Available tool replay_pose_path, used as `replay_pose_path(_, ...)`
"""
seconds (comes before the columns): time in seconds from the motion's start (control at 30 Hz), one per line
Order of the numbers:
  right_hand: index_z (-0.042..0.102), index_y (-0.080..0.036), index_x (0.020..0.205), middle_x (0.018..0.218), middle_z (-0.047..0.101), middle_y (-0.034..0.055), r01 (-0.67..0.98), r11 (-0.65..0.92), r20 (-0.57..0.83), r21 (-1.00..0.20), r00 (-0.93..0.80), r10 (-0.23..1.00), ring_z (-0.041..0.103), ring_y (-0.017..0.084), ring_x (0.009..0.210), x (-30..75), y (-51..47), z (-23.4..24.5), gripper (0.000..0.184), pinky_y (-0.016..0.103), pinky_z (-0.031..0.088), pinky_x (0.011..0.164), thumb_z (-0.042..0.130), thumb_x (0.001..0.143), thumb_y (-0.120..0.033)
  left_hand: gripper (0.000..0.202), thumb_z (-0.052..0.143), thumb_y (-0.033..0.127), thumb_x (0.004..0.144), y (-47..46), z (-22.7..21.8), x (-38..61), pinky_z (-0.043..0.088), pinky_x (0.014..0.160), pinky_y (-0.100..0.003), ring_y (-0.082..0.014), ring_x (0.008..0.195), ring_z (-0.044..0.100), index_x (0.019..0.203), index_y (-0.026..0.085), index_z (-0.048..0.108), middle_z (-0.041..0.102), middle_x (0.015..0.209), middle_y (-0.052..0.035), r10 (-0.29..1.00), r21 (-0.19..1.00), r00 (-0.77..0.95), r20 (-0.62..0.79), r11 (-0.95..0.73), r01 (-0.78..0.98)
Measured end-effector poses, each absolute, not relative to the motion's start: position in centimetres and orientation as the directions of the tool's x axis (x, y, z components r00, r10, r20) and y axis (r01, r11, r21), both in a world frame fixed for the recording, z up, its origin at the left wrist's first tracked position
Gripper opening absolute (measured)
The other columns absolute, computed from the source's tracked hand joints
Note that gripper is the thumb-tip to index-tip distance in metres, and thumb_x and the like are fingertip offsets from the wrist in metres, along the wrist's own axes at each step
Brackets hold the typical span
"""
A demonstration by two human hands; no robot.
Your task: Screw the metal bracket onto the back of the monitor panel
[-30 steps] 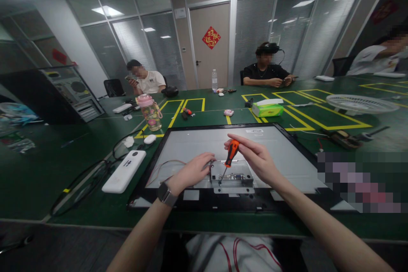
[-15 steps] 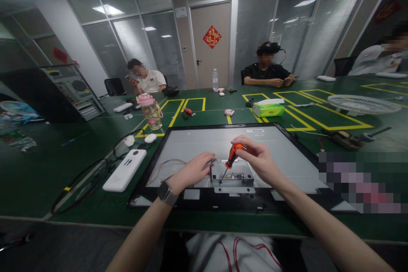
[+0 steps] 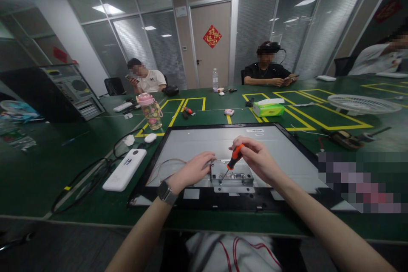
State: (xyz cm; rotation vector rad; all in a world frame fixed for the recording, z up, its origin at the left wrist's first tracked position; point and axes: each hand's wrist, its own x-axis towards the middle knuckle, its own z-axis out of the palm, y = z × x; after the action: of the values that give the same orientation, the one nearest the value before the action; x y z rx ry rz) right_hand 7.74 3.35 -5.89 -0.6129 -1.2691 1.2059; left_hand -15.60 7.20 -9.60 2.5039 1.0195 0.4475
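Observation:
A monitor panel with a black frame lies back side up in front of me. On its near part sits a metal bracket box with a row of ports. My right hand grips an orange-and-black screwdriver, slanted so that its tip meets the bracket's lower left, near the ports. Resting on the panel, my left hand has its fingers stretched out to the bracket's left edge. Thin wires run across the panel behind that hand.
Left of the panel lie a white power bank, a black cable and a pink-lidded bottle. Beyond it are a red-handled tool and a green tissue pack. A computer case stands far left; people sit across the table.
The screwdriver's handle leans slightly farther right, and the fingers of my right hand have shifted around it. Its tip stays at the same spot. My left hand has not visibly moved.

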Motion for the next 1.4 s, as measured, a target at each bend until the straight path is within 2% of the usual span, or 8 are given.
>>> replay_pose_path(0.2, 0.078, -0.028, 0.100, 0.096, 0.075, 0.0045, -0.377, 0.261, 0.370, -0.889, -0.253, 0.894, 0.069, 0.020, 0.092, 7.6, 3.0, -5.7, 0.026, 0.038, 0.052, 0.092, 0.073, 0.084, -0.049, 0.041, 0.047, 0.008, 0.088, 7.3, -9.7, -15.5, 0.036, 0.117, -0.038, -0.0217, 0.133, 0.051, 0.126, 0.019, 0.058, 0.057, 0.141, -0.0095, 0.718, 0.470, 0.682, 0.141, -0.655, 0.592)
replay_pose_path(0.33, 0.079, -0.029, 0.088, 0.095, 0.073, 0.0019, -0.337, 0.317, 0.400, -0.887, -0.216, 0.891, 0.069, 0.019, 0.088, 7.7, 3.2, -5.9, 0.023, 0.035, 0.054, 0.087, 0.079, 0.077, -0.049, 0.041, 0.046, 0.008, 0.089, 7.3, -9.8, -15.6, 0.034, 0.118, -0.038, -0.0221, 0.135, 0.049, 0.127, 0.018, 0.059, 0.056, 0.142, -0.0104, 0.725, 0.466, 0.675, 0.136, -0.648, 0.602)
replay_pose_path(0.5, 0.078, -0.030, 0.102, 0.092, 0.076, 0.0030, -0.337, 0.297, 0.384, -0.894, -0.229, 0.895, 0.070, 0.019, 0.090, 7.8, 3.4, -6.0, 0.026, 0.037, 0.054, 0.088, 0.075, 0.083, -0.048, 0.042, 0.047, 0.006, 0.087, 7.2, -9.7, -15.5, 0.036, 0.117, -0.039, -0.0222, 0.134, 0.050, 0.126, 0.018, 0.059, 0.056, 0.142, -0.0103, 0.722, 0.461, 0.678, 0.140, -0.653, 0.601)
replay_pose_path(0.67, 0.078, -0.030, 0.099, 0.096, 0.074, 0.0022, -0.282, 0.361, 0.419, -0.889, -0.182, 0.890, 0.069, 0.019, 0.090, 7.8, 3.3, -6.1, 0.024, 0.036, 0.053, 0.087, 0.075, 0.082, -0.047, 0.041, 0.047, 0.005, 0.089, 7.2, -9.7, -15.5, 0.039, 0.114, -0.037, -0.0206, 0.132, 0.052, 0.126, 0.019, 0.058, 0.058, 0.141, -0.0083, 0.703, 0.415, 0.691, 0.170, -0.687, 0.597)
replay_pose_path(0.77, 0.078, -0.031, 0.099, 0.093, 0.073, 0.0012, -0.263, 0.362, 0.415, -0.894, -0.184, 0.891, 0.069, 0.018, 0.086, 7.8, 3.3, -6.1, 0.024, 0.034, 0.054, 0.083, 0.077, 0.080, -0.046, 0.031, 0.045, 0.007, 0.094, 7.1, -9.2, -15.4, 0.049, 0.100, -0.034, -0.0196, 0.113, 0.063, 0.118, 0.020, 0.060, 0.067, 0.124, -0.0066, 0.712, 0.290, 0.666, 0.224, -0.701, 0.652)
replay_pose_path(0.87, 0.078, -0.030, 0.104, 0.096, 0.075, 0.0031, -0.257, 0.340, 0.391, -0.905, -0.182, 0.902, 0.069, 0.019, 0.089, 7.8, 3.3, -6.0, 0.029, 0.036, 0.053, 0.088, 0.077, 0.081, -0.046, 0.020, 0.046, 0.011, 0.097, 6.7, -8.6, -15.1, 0.050, 0.090, -0.040, -0.0266, 0.100, 0.065, 0.107, 0.015, 0.063, 0.070, 0.102, -0.0106, 0.766, -0.050, 0.574, 0.291, -0.587, 0.808)
replay_pose_path(0.97, 0.078, -0.029, 0.106, 0.098, 0.077, 0.0045, -0.248, 0.333, 0.379, -0.910, -0.172, 0.909, 0.069, 0.020, 0.092, 7.8, 3.3, -6.0, 0.032, 0.039, 0.052, 0.092, 0.076, 0.080, -0.048, 0.014, 0.052, 0.006, 0.093, 6.2, -8.6, -14.3, 0.050, 0.081, -0.040, -0.0286, 0.091, 0.066, 0.100, 0.013, 0.062, 0.069, 0.091, -0.0118, 0.772, -0.302, 0.603, 0.198, -0.538, 0.787)
replay_pose_path(1.4, 0.079, -0.032, 0.101, 0.091, 0.067, 0.0013, -0.178, 0.457, 0.482, -0.871, -0.136, 0.866, 0.066, 0.017, 0.082, 7.7, 3.5, -6.5, 0.021, 0.032, 0.054, 0.075, 0.077, 0.082, -0.043, 0.008, 0.059, 0.009, 0.093, 5.3, -9.8, -12.3, 0.045, 0.071, -0.034, -0.0257, 0.084, 0.066, 0.100, 0.012, 0.060, 0.069, 0.088, -0.0111, 0.779, -0.442, 0.607, 0.158, -0.494, 0.749)
